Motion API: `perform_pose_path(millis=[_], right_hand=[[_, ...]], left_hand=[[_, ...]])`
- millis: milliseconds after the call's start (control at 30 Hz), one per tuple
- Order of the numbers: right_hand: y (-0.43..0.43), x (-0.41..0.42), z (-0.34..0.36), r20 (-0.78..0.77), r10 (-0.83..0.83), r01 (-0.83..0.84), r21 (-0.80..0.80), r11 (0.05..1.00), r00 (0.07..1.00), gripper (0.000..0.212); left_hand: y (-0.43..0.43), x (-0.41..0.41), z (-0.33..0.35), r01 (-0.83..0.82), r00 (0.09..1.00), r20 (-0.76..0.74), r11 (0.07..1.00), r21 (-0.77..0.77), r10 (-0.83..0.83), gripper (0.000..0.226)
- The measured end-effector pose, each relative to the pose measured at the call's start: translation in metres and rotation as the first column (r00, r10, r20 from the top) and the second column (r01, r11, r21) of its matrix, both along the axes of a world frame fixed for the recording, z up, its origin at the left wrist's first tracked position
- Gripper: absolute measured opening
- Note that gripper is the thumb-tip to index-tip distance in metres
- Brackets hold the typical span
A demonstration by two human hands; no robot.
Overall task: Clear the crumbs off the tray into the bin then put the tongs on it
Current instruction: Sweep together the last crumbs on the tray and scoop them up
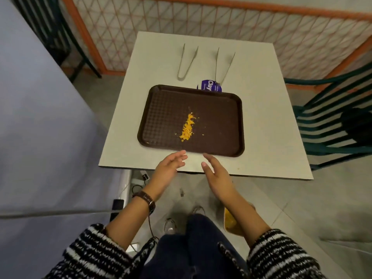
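A dark brown tray (221,109) lies on a small white table (124,125), with a streak of orange crumbs (188,126) near its middle. Two metal tongs lie behind the tray, one at the left (184,67) and one at the right (223,69). My left hand (169,171) and my right hand (216,174) hover side by side just short of the tray's near edge. Both are open, with fingers spread and nothing in them. A tan bin (231,222) with orange bits inside shows on the floor under my right forearm, mostly hidden.
A purple packet (211,86) stands against the tray's far rim. A green slatted chair (330,121) is at the right with a dark object on it. An orange-framed mesh fence (201,23) runs behind the table. Cables and a power strip (141,178) lie on the floor at the left.
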State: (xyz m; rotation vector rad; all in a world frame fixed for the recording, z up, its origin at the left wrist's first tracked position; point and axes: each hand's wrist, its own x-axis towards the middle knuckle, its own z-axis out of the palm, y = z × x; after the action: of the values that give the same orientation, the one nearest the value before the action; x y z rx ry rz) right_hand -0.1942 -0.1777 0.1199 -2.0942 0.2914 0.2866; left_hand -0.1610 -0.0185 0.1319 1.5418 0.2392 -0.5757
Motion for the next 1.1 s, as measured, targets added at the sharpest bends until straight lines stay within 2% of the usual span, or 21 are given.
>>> perform_pose_path(millis=[133,267,467,700,833,933,1100], right_hand=[[0.002,0.034,-0.019,0.017,0.156,-0.149,-0.195,0.969,0.988,0.05],[-0.006,0.077,-0.046,0.012,0.211,-0.188,-0.404,0.895,0.977,0.065],[-0.011,0.144,-0.089,-0.101,0.298,-0.295,-0.617,0.729,0.949,0.093],[0.001,0.187,-0.119,-0.162,0.48,-0.453,-0.67,0.588,0.862,0.114],[-0.007,0.204,-0.123,-0.176,0.547,-0.5,-0.687,0.527,0.818,0.111],[-0.015,0.217,-0.125,-0.188,0.508,-0.478,-0.7,0.531,0.84,0.104],[-0.018,0.234,-0.121,-0.171,0.379,-0.381,-0.707,0.596,0.91,0.097]], left_hand=[[0.008,0.033,-0.01,0.01,1.0,-0.021,0.999,0.048,-0.009,0.033],[0.018,0.07,-0.028,-0.004,0.999,-0.042,0.996,0.085,0.008,0.031],[0.035,0.125,-0.062,-0.149,0.989,0.014,0.956,0.253,0.15,0.026],[0.043,0.155,-0.08,-0.139,0.99,0.049,0.939,0.314,0.13,0.028],[0.045,0.172,-0.089,-0.104,0.994,0.006,0.948,0.301,0.107,0.028],[0.044,0.181,-0.089,-0.066,0.997,-0.01,0.955,0.288,0.072,0.027],[0.044,0.199,-0.093,0.006,1.0,-0.005,0.954,0.3,-0.005,0.027]])
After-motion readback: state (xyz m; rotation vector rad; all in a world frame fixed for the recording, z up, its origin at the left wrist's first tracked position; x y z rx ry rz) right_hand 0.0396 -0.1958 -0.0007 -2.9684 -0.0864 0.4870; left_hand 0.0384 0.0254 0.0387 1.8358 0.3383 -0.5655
